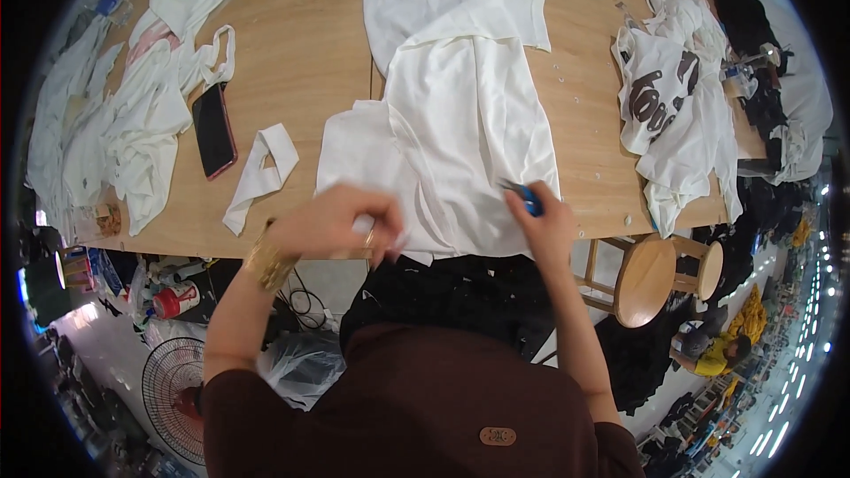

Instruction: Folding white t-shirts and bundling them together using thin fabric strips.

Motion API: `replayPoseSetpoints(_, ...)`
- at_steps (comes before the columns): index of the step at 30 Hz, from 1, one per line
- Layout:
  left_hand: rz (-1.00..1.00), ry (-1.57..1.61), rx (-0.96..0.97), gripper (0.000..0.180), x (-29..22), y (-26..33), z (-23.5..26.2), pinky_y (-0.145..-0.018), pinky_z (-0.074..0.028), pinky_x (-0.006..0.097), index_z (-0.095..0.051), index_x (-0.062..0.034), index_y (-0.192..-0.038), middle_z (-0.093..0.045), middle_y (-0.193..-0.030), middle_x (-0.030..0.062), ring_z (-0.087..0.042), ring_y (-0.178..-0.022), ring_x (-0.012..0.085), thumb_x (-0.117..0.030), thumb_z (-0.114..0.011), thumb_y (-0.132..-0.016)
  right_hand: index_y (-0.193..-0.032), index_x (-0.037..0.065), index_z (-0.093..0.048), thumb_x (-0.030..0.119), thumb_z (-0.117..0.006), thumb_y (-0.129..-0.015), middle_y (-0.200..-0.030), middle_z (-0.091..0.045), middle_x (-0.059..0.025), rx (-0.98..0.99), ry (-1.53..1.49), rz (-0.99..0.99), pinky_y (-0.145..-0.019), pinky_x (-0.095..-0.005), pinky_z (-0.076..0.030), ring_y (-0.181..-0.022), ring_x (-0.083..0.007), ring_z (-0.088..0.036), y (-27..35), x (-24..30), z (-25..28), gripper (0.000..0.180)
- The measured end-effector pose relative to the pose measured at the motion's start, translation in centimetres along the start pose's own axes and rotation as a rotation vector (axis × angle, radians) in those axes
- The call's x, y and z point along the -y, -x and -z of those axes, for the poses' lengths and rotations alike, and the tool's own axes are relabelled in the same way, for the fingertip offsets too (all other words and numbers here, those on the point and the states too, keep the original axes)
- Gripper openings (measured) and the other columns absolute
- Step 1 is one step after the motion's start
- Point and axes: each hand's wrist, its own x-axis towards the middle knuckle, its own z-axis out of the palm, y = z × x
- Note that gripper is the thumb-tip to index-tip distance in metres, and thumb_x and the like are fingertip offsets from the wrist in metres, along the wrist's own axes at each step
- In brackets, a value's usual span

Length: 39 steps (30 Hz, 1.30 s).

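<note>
Nearest is the person's dark maroon shirt (416,389), with a small brown patch (498,436) on it. Beyond it, black cloth (443,301) covers the lap, just below the edge of the bench (292,35). On the floor to the left stand a round fan (173,398) and, farther on, a red container (177,299); a clear plastic bag (304,363) lies between the fan and the lap.

Both hands are over the near part of a white garment (452,133), which lies loosely spread along the middle of the bench. The left hand (341,221), above a wide gold bracelet (266,261), is blurred, its fingers curled near the hem; whether it pinches any cloth I cannot tell. The right hand (546,221) grips small blue-handled snips (531,202), dark tips pointing left over the garment's right side.

To the right, two round wooden stools (645,281) stand by the bench edge. Left of the garment lie a folded white fabric strip (282,149) and, just beyond it, a dark-screened phone (214,133) with a reddish edge. Rumpled white garments (146,150) are heaped at the far left; on the right is another white heap (686,124) with dark lettering. The garment's far end is folded over on itself. Well off to the right is another person in a yellow top (713,356).
</note>
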Motion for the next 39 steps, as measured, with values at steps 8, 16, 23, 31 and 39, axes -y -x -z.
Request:
replayPoseSetpoints(8,0.158,-0.393,-0.562,0.024,8.0,6.7,-1.3,-0.069,-0.048,0.030,-0.057,-0.0026,-0.098,-0.062,-0.083,0.0082,-0.061,-0.076,0.0178,-0.017,-0.063,-0.080,-0.095,0.006,-0.057,0.031,-0.069,-0.076,-0.076,-0.059,-0.0122,-0.168,-0.031,-0.068,-0.060,-0.0365,-0.044,-0.066,-0.0288,-0.058,-0.2,-6.0,2.9,0.033)
replayPoseSetpoints(16,0.359,-0.693,-0.882,0.038,11.6,3.1,-1.2,-0.071,-0.045,0.038,-0.057,-0.0069,-0.089,-0.056,-0.084,0.0084,-0.057,-0.084,0.0251,-0.038,-0.069,-0.072,-0.096,0.005,-0.058,0.023,-0.073,-0.070,-0.091,-0.054,-0.0154,0.034,0.106,0.289,-0.066,-0.0404,-0.047,-0.078,-0.0345,-0.057,1.1,-4.3,-0.2,0.035)
replayPoseSetpoints(23,0.488,-0.854,-0.979,0.041,10.8,3.0,-4.4,-0.080,-0.043,0.041,-0.051,-0.0118,-0.102,-0.051,-0.104,0.0084,-0.054,-0.095,0.0267,-0.039,-0.065,-0.075,-0.115,0.014,-0.052,0.019,-0.075,-0.060,-0.103,-0.048,-0.0164,0.055,0.068,0.549,-0.066,-0.0426,-0.047,-0.085,-0.0339,-0.055,5.3,-7.1,-0.5,0.059)
replayPoseSetpoints(31,0.225,-0.716,-1.196,0.037,11.8,1.6,-5.2,-0.080,-0.040,0.039,-0.051,-0.0088,-0.096,-0.049,-0.098,0.0095,-0.051,-0.097,0.0274,-0.031,-0.069,-0.073,-0.103,0.020,-0.061,0.008,-0.069,-0.064,-0.099,-0.053,-0.0105,0.213,0.161,0.619,-0.060,-0.0402,-0.047,-0.075,-0.0302,-0.059,3.8,-8.7,0.2,0.042)
replayPoseSetpoints(39,0.438,-0.792,-1.022,0.030,11.0,3.3,-5.5,-0.079,-0.036,0.045,-0.054,-0.0104,-0.078,-0.047,-0.095,0.0067,-0.049,-0.094,0.0258,-0.036,-0.069,-0.072,-0.096,0.018,-0.062,0.003,-0.068,-0.059,-0.100,-0.055,-0.0054,0.028,0.096,0.639,-0.053,-0.0327,-0.044,-0.062,-0.0202,-0.055,2.7,-7.7,0.3,0.040)
